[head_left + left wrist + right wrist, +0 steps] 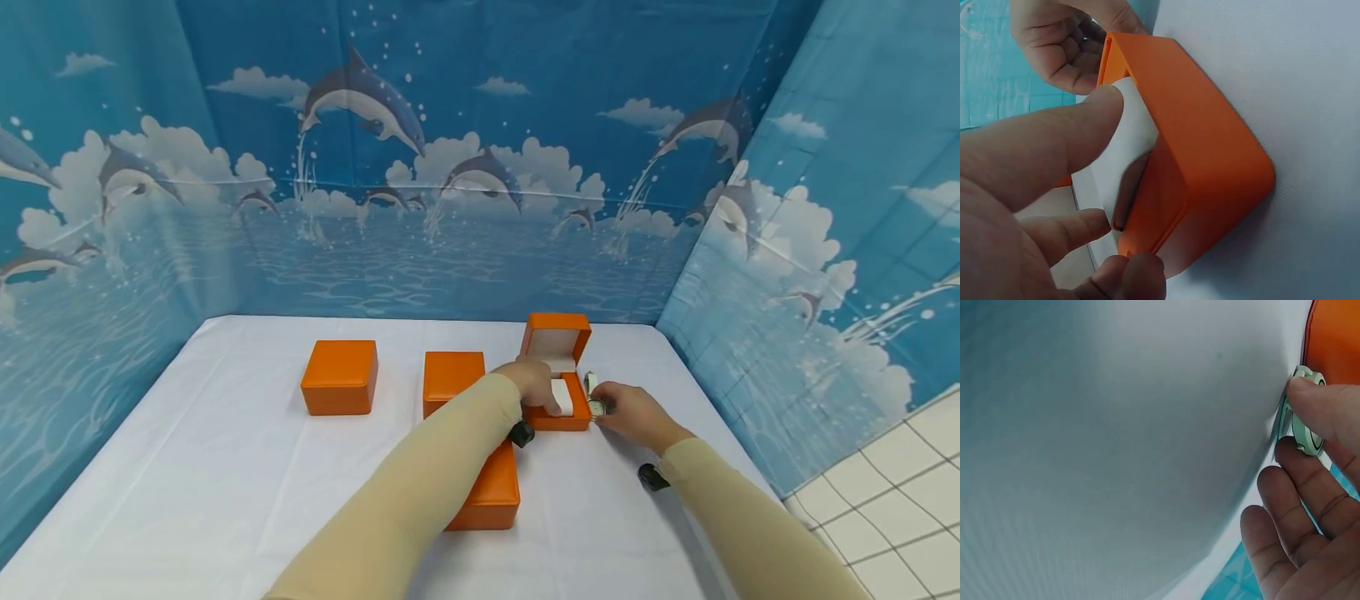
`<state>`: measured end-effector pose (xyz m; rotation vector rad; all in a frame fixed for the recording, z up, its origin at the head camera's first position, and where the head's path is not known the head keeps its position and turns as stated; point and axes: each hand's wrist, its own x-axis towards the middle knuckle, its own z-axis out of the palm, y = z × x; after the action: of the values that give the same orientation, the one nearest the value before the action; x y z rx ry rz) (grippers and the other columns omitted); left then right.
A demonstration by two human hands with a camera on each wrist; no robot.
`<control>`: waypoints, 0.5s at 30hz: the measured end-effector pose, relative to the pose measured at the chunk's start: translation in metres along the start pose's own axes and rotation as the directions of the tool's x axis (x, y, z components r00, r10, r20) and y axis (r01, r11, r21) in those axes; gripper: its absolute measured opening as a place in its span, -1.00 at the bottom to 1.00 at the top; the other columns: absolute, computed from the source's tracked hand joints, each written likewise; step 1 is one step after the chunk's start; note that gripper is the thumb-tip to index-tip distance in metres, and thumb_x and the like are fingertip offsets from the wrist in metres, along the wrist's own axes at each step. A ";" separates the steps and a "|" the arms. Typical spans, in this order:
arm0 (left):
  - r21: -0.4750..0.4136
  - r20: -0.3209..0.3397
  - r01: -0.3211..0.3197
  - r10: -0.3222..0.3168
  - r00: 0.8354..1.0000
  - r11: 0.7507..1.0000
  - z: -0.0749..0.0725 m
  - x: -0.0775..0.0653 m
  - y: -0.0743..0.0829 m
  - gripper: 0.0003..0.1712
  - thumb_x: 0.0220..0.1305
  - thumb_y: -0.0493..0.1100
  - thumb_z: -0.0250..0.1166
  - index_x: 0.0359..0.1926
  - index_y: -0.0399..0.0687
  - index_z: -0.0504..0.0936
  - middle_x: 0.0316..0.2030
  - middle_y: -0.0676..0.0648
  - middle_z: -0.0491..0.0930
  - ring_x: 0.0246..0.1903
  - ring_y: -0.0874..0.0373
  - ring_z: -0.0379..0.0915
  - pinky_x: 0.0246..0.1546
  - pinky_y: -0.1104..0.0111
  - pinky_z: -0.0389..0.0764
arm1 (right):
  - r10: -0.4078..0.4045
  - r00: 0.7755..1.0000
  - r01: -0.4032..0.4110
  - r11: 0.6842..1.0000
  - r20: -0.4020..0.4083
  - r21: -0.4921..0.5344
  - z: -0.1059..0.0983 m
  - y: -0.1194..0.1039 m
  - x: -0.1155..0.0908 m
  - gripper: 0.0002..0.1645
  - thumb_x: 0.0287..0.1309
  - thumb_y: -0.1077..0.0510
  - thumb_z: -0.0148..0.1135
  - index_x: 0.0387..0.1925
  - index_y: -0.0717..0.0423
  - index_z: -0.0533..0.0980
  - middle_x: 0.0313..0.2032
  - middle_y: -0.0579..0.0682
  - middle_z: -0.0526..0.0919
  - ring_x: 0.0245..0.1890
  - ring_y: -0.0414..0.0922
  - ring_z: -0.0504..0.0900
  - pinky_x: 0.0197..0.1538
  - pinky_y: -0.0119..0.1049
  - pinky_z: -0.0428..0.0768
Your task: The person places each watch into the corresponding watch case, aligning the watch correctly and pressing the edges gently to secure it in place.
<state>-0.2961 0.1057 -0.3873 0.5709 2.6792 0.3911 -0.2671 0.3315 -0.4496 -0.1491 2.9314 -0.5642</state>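
An orange watch box (577,421) stands with its lid (557,337) raised, and a white cushion (561,397) sits inside. My left hand (534,385) reaches over it from the left. In the left wrist view the thumb (1107,109) lies on the cushion, one finger is at the cushion's other side, and more fingertips are at the box wall. Just right of the box, my right hand (639,414) pinches a pale wristwatch (596,408) with a round dial between thumb and finger. The watch (1305,428) is close over the tablecloth, its strap partly hidden.
Three closed orange boxes are on the white tablecloth (225,467): one at left (339,377), one in the middle (453,375), and one nearer the front (491,492), partly covered by the left sleeve. A blue dolphin curtain (450,275) surrounds the table's back and sides.
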 end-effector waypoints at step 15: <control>0.155 -0.053 -0.037 0.046 0.998 0.987 0.007 -0.002 0.004 -0.53 0.23 0.18 0.52 0.00 -0.03 0.81 -0.08 -0.01 0.69 -0.16 0.15 0.42 -0.13 0.38 0.53 | 0.050 0.999 -0.049 0.999 0.023 -0.010 -0.001 -0.005 0.003 -0.52 0.20 0.23 0.49 0.14 0.20 0.60 -0.10 0.05 0.72 -0.16 -0.03 0.60 0.11 0.00 0.70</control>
<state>-0.2906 0.1097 -0.3922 0.6713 2.7722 0.2159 -0.2700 0.3274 -0.4470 -0.0832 2.9072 -0.5378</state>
